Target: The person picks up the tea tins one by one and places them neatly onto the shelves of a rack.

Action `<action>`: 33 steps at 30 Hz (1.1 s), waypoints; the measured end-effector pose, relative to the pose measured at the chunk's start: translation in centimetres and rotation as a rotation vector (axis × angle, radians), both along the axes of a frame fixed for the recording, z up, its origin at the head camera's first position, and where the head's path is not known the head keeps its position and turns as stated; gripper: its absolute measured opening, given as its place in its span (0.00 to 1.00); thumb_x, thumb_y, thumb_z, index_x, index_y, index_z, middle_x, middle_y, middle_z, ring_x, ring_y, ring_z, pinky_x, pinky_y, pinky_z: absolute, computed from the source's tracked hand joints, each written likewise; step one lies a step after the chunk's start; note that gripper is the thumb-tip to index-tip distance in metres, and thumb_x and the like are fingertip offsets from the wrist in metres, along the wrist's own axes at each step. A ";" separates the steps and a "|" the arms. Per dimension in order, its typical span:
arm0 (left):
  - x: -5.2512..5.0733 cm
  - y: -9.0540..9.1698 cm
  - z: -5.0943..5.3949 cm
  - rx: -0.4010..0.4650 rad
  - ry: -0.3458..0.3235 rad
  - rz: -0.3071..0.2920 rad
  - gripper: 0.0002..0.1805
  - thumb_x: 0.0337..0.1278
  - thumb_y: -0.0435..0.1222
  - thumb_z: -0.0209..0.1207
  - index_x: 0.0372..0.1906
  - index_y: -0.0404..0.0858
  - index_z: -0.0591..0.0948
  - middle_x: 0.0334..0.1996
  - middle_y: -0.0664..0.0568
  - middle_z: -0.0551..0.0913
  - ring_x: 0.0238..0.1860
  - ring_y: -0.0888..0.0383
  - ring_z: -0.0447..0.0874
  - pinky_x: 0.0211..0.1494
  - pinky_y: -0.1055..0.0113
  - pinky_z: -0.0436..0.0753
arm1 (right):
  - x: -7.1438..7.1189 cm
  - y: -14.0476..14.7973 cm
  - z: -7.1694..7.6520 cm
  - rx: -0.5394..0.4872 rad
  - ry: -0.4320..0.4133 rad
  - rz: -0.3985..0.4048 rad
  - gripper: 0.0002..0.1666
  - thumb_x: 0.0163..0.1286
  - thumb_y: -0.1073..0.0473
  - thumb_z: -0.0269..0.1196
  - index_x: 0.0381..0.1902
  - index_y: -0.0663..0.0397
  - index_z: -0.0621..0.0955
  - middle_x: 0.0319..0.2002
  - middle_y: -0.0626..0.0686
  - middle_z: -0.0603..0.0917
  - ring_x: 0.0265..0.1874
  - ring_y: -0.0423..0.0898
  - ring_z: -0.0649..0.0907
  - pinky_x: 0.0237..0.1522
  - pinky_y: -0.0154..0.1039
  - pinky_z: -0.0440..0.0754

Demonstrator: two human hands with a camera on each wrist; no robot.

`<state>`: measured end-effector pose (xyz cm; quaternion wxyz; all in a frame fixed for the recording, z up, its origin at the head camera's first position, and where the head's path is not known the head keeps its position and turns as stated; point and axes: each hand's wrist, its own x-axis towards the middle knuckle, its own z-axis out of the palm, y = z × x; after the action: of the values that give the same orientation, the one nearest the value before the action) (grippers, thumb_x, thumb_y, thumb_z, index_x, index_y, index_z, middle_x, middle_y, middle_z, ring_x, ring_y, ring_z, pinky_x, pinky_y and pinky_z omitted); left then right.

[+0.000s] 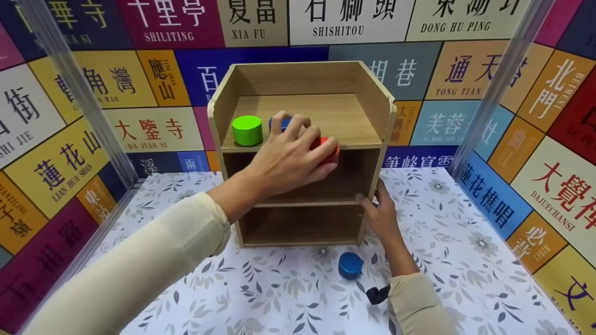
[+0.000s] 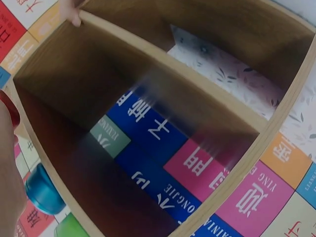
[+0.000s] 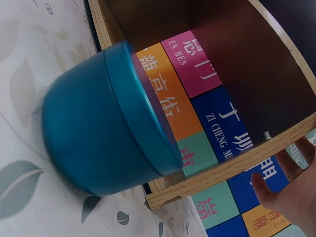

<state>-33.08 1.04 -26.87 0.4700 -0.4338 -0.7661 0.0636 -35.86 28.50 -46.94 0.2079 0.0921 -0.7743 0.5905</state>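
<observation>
Head view: left hand (image 1: 289, 157) over the front edge of the shelf unit's (image 1: 302, 77) top deck, fingers and thumb part-curled round a red piece (image 1: 331, 158), little of which shows, so its full shape I cannot tell. Looks light, stiff and smooth, small enough for one hand; best held round the side wall, thumb opposite fingers. Green piece (image 1: 247, 130) stands on the deck, left of the hand. Right hand (image 1: 382, 215) low on the unit's right side panel, thumb over the front edge, fingers along the outer face, a bracing hold. Blue tin (image 1: 350, 265) on the worktop (image 1: 298, 298), in front of the unit. Left wrist view: looks into the two lower compartments; the red piece is a mere sliver at the frame edge, but the blue piece (image 2: 43, 190), largely masked by fingers from the head, shows its curved side, next to the green one. Right wrist view: the tin up close, a step line round its body that the head view does not resolve; probably a lid, so safer gripped below that line. Satin finish, likely slippery; rigid, doubtful to dent easily.
</observation>
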 end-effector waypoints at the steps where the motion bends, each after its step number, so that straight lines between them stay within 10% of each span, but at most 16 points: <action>1: -0.1 0.0 0.2 0.007 0.002 0.003 0.26 0.77 0.59 0.41 0.57 0.47 0.78 0.45 0.43 0.83 0.56 0.42 0.74 0.62 0.38 0.63 | -0.2 0.1 -0.2 -0.001 0.005 -0.002 0.41 0.72 0.55 0.63 0.79 0.47 0.62 0.72 0.59 0.72 0.71 0.53 0.72 0.66 0.54 0.75; 20: -2.9 0.4 4.4 0.102 -0.081 0.130 0.26 0.78 0.57 0.39 0.57 0.45 0.78 0.43 0.43 0.82 0.55 0.40 0.73 0.59 0.38 0.60 | 0.0 0.1 -0.2 0.006 -0.015 0.020 0.42 0.73 0.50 0.63 0.80 0.45 0.60 0.72 0.58 0.71 0.72 0.53 0.71 0.66 0.57 0.75; 33: -3.8 0.8 4.5 0.047 -0.183 0.210 0.25 0.78 0.56 0.40 0.57 0.44 0.76 0.45 0.43 0.82 0.58 0.39 0.71 0.62 0.35 0.56 | 0.0 0.1 -0.2 0.017 0.001 0.012 0.43 0.73 0.52 0.63 0.81 0.46 0.59 0.74 0.59 0.69 0.73 0.56 0.70 0.66 0.58 0.75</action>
<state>-36.83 1.81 -22.38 0.3988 -0.3441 -0.8483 0.0544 -35.89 28.60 -47.17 0.2039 0.0991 -0.7787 0.5849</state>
